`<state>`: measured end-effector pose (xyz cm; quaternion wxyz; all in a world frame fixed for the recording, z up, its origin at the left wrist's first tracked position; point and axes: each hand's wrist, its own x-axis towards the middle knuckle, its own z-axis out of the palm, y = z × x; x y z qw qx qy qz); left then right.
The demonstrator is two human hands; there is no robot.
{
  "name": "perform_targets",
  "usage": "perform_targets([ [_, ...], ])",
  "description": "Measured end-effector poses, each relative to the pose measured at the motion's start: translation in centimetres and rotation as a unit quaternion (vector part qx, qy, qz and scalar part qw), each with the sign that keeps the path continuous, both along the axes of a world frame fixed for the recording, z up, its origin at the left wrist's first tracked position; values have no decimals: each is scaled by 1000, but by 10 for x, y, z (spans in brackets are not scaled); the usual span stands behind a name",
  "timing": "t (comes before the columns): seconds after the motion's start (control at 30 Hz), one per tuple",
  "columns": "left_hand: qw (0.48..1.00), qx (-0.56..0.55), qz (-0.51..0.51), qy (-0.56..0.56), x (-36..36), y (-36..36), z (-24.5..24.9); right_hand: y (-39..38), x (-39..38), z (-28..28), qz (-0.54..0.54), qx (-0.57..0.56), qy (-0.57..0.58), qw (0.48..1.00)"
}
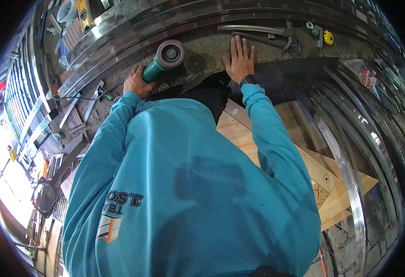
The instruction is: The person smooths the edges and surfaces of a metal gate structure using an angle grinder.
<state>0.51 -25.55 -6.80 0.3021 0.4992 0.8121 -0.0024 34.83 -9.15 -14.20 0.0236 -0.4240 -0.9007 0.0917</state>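
Angle grinder [152, 70] is sitting in the left hand [138, 83], over the rough concrete-like ledge [214, 46], and those fingers are curling around its green body! Its round wheel [171, 53] is facing up, just beyond the grip and to its right; whether the tool is touching the ledge, I cannot tell. A loose dark disc [196, 63] is lying right beside that wheel, between the two hands. Over to the right hand [240, 60]: it is resting palm-down on the ledge, fingers slightly spread, a dark watch [248, 80] circling its wrist. A hammer [293, 45] is lying just past those fingertips, its head pointing off to their right; contact with the handle, I cannot make out. Farther right of that hand, a yellow tape measure [328, 37] is resting. Below the right hand, wooden boards [237, 131] are showing beside the teal sleeve [276, 134], and long metal strips [350, 180] are running outside them.
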Motion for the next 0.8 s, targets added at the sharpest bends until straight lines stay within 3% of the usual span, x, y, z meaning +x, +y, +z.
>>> perform_targets([
  [0.2,1000,20,7,8,1,-4,0,-44,-1,-5,-95,-3,18,995],
  [0.33,1000,-8,3,3,1,-2,1,-21,-28,-4,-122,5,17,992],
  [0.43,1000,-4,2,15,1,-3,-2,-15,-38,5,-129,5,65,989],
  [0.5,1000,4,4,10,1,-2,-2,-24,-31,19,-193,53,163,966],
  [0.53,1000,7,7,5,1,-4,-1,-26,-25,22,-188,53,163,967],
  [0.6,1000,-3,10,3,1,-4,2,-34,-13,25,-276,61,183,942],
  [0.73,1000,-6,-1,6,-1,-4,-5,-23,-22,15,-218,59,154,962],
  [0.8,1000,-3,-4,6,-1,-4,-7,-11,-31,4,-123,18,110,986],
])
